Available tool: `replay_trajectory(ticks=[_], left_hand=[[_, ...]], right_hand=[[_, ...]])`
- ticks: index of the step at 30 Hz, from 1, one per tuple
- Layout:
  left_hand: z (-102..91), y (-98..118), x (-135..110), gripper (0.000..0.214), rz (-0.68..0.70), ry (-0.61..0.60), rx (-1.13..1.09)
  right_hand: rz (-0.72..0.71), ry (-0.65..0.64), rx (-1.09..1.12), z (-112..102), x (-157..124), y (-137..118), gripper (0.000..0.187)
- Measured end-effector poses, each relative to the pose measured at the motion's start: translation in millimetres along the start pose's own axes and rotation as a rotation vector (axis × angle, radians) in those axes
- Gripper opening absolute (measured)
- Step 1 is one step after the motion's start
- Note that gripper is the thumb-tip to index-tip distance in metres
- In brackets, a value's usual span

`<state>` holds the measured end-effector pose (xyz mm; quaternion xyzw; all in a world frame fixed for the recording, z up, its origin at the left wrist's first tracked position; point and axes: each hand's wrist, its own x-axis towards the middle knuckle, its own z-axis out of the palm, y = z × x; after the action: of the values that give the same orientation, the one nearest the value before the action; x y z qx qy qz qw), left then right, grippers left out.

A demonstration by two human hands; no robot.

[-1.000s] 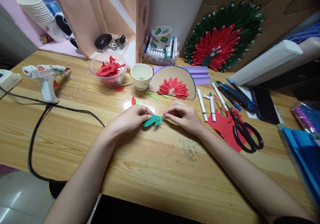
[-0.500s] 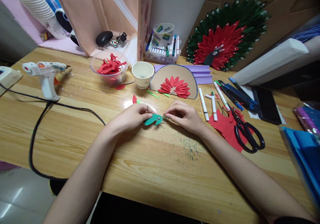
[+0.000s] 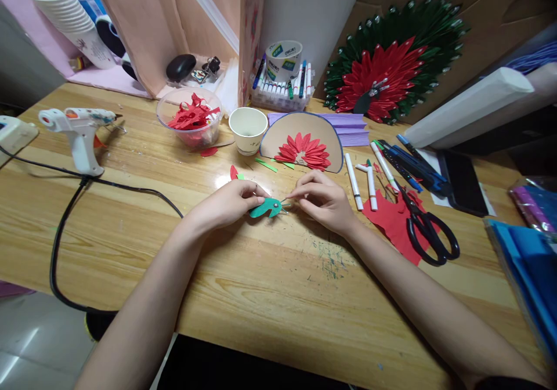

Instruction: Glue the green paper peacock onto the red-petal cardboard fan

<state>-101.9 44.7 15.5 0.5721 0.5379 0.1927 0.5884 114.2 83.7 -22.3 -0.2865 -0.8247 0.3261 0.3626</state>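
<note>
A small green paper bird shape [image 3: 266, 208] lies on the wooden table [image 3: 270, 297] between my hands. My left hand [image 3: 226, 202] pins its left end down with the fingertips. My right hand [image 3: 322, 199] pinches a thin sliver at the shape's right tip, fingers closed together. Behind them sits a half-round cardboard piece [image 3: 304, 141] with red paper petals glued on it.
A glue gun [image 3: 78, 129] with a black cord stands at the left. A bowl of red scraps [image 3: 190, 117], a paper cup [image 3: 248, 127], markers [image 3: 369, 181], red paper and black scissors [image 3: 429, 233] lie around. A red-and-green paper peacock fan [image 3: 391, 65] leans at the back.
My right hand's fingers have shifted slightly at the green shape's tip. The view has risen a little. The left hand has stayed on the shape.
</note>
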Motion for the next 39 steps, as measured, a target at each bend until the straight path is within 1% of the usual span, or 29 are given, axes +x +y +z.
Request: replay_trajectory(ticks=[2,4,8,13,18,23,25,28,30,34,39], left_hand=[[-0.5,-0.7,0.4,0.018,0.002,0.003,0.002],[-0.7,-1.1,0.7,0.018,-0.003,0.014,0.004],[-0.5,-1.8,1.0,0.018,-0.011,0.016,0.002],[-0.1,-1.7,1.1,0.017,-0.006,0.009,-0.024],[0.8,4.7,-0.8,0.017,-0.021,0.006,-0.035],[0.9,7.6,-4.0,0.018,-0.054,0.003,-0.041],[-0.2,4.4,-4.7,0.018,-0.084,0.031,-0.005],[-2.7,-2.7,-4.6,0.015,-0.131,0.108,0.057],[-4.1,-6.5,-4.4,0.014,-0.146,0.150,0.057],[-5.6,-9.6,-4.4,0.016,-0.153,0.197,0.029],[-5.7,-10.6,-3.3,0.014,-0.146,0.216,0.053]], right_hand=[[-0.059,-0.011,-0.033,0.4,-0.1,-0.3,0.023],[-0.082,-0.019,-0.065,0.9,-0.1,-0.6,0.025],[-0.076,-0.011,-0.087,1.7,-0.1,-1.1,0.026],[-0.063,-0.005,-0.083,1.0,0.1,-1.9,0.023],[0.036,0.054,-0.018,-0.1,-0.9,-2.1,0.020],[0.138,0.104,-0.001,1.4,1.9,0.5,0.012],[0.151,0.055,-0.019,2.0,5.6,2.1,0.009],[0.147,-0.123,-0.049,1.5,11.2,4.0,0.006],[0.138,-0.202,-0.054,0.1,13.0,4.1,0.005],[0.109,-0.237,-0.067,-2.4,12.2,3.0,0.005],[0.016,-0.254,-0.125,0.3,12.0,5.1,0.005]])
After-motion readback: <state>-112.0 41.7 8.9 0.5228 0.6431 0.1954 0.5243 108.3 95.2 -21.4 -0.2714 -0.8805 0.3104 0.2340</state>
